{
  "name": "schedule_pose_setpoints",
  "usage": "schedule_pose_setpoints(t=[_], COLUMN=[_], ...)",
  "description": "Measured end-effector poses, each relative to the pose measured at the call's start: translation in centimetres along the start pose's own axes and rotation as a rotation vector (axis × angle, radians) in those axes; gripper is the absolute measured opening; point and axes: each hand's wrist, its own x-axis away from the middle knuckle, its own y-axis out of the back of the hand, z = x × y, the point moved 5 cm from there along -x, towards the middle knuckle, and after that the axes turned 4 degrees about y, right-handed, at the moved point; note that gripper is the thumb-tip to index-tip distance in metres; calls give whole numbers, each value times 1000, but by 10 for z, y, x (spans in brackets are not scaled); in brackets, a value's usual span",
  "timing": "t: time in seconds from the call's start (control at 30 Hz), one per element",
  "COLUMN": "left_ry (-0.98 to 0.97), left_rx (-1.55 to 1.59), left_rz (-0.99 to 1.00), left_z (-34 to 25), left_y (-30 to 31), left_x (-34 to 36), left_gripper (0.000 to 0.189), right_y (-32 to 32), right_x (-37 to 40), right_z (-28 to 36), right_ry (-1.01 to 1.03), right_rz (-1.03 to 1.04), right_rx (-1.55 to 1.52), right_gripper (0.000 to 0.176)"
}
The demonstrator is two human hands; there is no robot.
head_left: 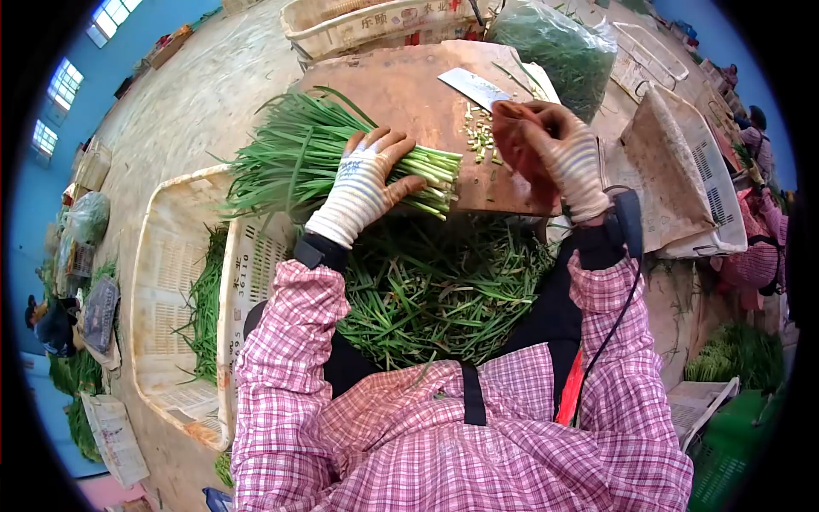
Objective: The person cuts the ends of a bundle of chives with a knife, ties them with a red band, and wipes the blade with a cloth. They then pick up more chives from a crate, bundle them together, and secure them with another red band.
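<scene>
My left hand (358, 179), in a striped knit glove with bare fingertips, lies over a bunch of green chives (290, 154) and holds it down on the wooden board (384, 81). The pale cut stem ends point right. My right hand (559, 154), gloved the same way, pinches a reddish-brown cloth (516, 141) above the board's right side. A knife blade (471, 86) lies at the far side of the cloth; its handle is hidden. Small chopped stem bits (480, 135) are scattered beside the cloth.
Loose green leaves (444, 290) are heaped between my legs, below the board. A white crate (183, 307) with greens stands at left, another crate (384, 30) beyond the board. A plastic bag of greens (554, 51) and a cloth-draped crate (682, 171) are at right. Other people (759, 230) are around.
</scene>
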Motion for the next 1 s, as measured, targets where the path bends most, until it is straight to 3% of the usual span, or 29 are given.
schedule_pose_setpoints(t=[0.03, 0.07, 0.1, 0.13, 0.17, 0.23, 0.3, 0.37, 0.4, 0.47, 0.5, 0.57, 0.63, 0.73, 0.8, 0.83, 0.9, 0.97, 1.0], left_ry=[-13, -3, 4, 12, 5, -4, -21, -18, -10, 11, 19, 23, 18, 15, 9, 6, 3, 7, 14], left_rx=[-16, -29, -41, -53, -51, -41, -43, -53, -45, -34, -30, -14, 1, 27, 32, 32, 30, 25, 18], left_rz=[-28, -18, -9, -1, -4, -7, -29, -46, -54, -53, -51, -30, -18, -61, -89, -103, -115, -125, -92], left_z=[-2, -4, -9, -11, -9, -1, 1, -2, -2, -3, -3, -2, -2, -7, -9, -10, -8, -7, -7], left_y=[-1, -1, 2, 2, 1, -3, -7, -6, -6, -7, -6, -6, -2, -1, -1, 0, -2, -4, -3], left_x=[3, 4, 2, 0, 1, 5, 12, 17, 18, 16, 15, 15, 16, 23, 27, 27, 27, 28, 27], left_gripper=[66, 66, 67, 67, 68, 69, 72, 74, 75, 74, 73, 71, 69, 65, 64, 63, 63, 64, 64], right_y=[-21, -43, -67, -95, -120, -122, -104, -69, -57, -56, -71, -117, -123, -74, -57, -60, -83, -129, -132], right_x=[2, 9, 13, 18, 26, 27, 24, 20, 13, -1, 3, 18, 31, 28, 11, 5, -8, -3, 4], right_z=[1, 21, 20, 17, 31, 19, 4, 4, 16, 14, 39, 33, 23, 13, 5, 1, 12, -24, -22], right_ry=[-26, -179, -200, 100, -10, 543, 529, -184, -192, 171, 172, 400, 343, 267, -70, -251, -117, 74, 125], right_rz=[53, 210, 269, 316, 477, 424, 499, 728, 593, 357, 435, 603, 605, 715, 555, 407, 520, 668, 596], right_rx=[-126, -316, -270, -320, -634, 62, -5, -2, -67, -86, -254, -234, -252, -163, -264, -464, -350, -249, -252], right_gripper=[33, 35, 34, 37, 34, 29, 24, 24, 24, 26, 28, 29, 29, 23, 26, 28, 34, 33, 31])
